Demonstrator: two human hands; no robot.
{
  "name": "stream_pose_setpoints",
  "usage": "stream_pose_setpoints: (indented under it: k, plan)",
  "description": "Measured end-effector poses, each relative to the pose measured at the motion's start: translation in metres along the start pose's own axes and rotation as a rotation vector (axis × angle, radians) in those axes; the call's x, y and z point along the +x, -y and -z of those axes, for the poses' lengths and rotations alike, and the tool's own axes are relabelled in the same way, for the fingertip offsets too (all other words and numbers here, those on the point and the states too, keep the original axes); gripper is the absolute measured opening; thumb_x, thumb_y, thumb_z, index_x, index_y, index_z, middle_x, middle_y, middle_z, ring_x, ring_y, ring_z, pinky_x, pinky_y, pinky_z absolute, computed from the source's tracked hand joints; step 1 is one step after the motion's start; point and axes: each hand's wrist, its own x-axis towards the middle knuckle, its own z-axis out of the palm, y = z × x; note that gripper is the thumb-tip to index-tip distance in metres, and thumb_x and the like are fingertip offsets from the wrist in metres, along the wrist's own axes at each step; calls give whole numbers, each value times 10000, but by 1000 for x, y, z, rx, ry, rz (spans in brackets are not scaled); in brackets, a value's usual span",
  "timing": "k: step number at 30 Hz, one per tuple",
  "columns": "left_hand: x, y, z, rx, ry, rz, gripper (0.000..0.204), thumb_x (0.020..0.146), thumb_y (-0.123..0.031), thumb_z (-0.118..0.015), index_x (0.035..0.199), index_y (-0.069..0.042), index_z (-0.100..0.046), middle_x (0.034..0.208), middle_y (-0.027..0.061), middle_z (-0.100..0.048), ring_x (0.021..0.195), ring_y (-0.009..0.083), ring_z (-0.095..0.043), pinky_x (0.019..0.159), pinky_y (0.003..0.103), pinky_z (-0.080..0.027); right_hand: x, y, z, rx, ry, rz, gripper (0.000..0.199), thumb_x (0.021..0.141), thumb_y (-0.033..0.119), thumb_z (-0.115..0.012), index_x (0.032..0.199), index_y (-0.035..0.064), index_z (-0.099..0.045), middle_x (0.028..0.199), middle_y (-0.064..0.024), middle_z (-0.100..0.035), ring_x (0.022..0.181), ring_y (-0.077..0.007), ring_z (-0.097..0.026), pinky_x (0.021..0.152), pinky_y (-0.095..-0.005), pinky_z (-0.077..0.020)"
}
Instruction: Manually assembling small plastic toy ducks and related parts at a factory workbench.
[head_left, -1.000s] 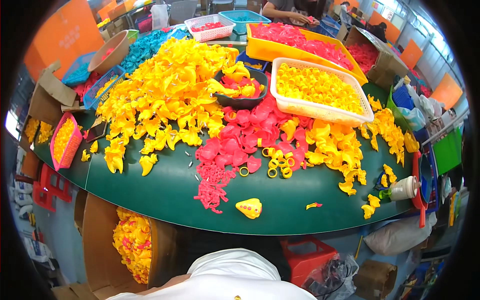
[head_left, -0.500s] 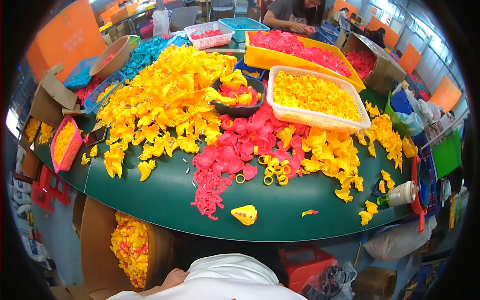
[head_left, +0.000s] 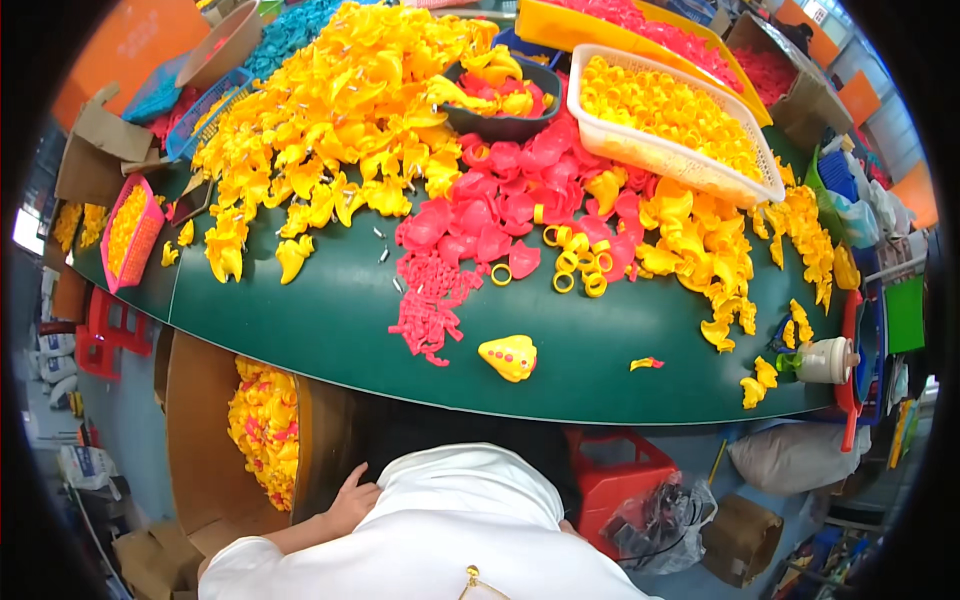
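Observation:
My left hand point(head_left: 352, 502) rests low beside the white shirt at my waist, near the carton at the table's side. Its fingers are apart, with nothing seen in them. Of my right hand, only a sliver of skin point(head_left: 568, 527) shows at the other side of the shirt; its fingers are hidden. Neither hand touches anything on the green table point(head_left: 330, 330). Nearest to me on it lies a yellow, rounded triangular plastic piece point(head_left: 508, 358) with red dots. To its right sits a small yellow-and-red part point(head_left: 647, 364).
Behind lie heaps of yellow shells point(head_left: 340, 110), red cup-shaped parts point(head_left: 500, 185) and small red strips point(head_left: 428, 300). A white basket point(head_left: 680, 165) holds yellow rings. An open carton point(head_left: 205, 430) of yellow-and-red pieces stands below left; a red stool point(head_left: 620, 475) stands below right.
The view has tipped downward, so the table stands higher in the picture and more of my shirt shows. My left hand shows more fully, its fingers more spread.

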Motion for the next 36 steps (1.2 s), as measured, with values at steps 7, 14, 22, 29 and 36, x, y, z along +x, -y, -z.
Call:
stream_pose_setpoints:
  k: [7,14,22,29,36]
  plan:
    - [7,5,21,-150,52,36,219,738,-213,-610,864,-35,-641,919,93,-633,882,245,-594,1043,595,-346,-31,32,1,43,54,36,362,846,307,-601,1086,63,-483,1016,-240,-571,1003,-453,-582,850,-424,-465]
    - [7,-17,24,-263,228,153,402,783,-227,-580,1107,10,-549,1108,160,-543,1118,314,-487,1123,615,-192,-42,42,-5,-93,118,-39,432,835,274,-624,1152,36,-454,1101,-233,-525,993,-451,-576,848,-450,-466]
    - [-3,-20,19,14,73,114,195,771,-147,-620,944,-58,-641,938,93,-592,1055,295,-545,1123,549,-275,-44,42,-12,-53,0,-142,378,831,209,-623,1144,53,-481,1082,-198,-522,973,-446,-565,827,-434,-471]
    - [-22,-14,30,-201,15,233,135,753,-155,-631,832,-45,-630,829,51,-620,823,225,-600,995,477,-417,-57,3,-18,53,-200,258,280,834,159,-622,1075,47,-535,1009,-179,-546,900,-381,-587,807,-364,-477]
    - [-19,-7,29,-327,662,310,167,776,-223,-603,819,-92,-698,863,96,-677,950,281,-600,896,449,-380,-54,-1,15,52,282,172,118,788,58,-596,903,45,-618,836,-152,-597,804,-345,-632,711,-368,-516]
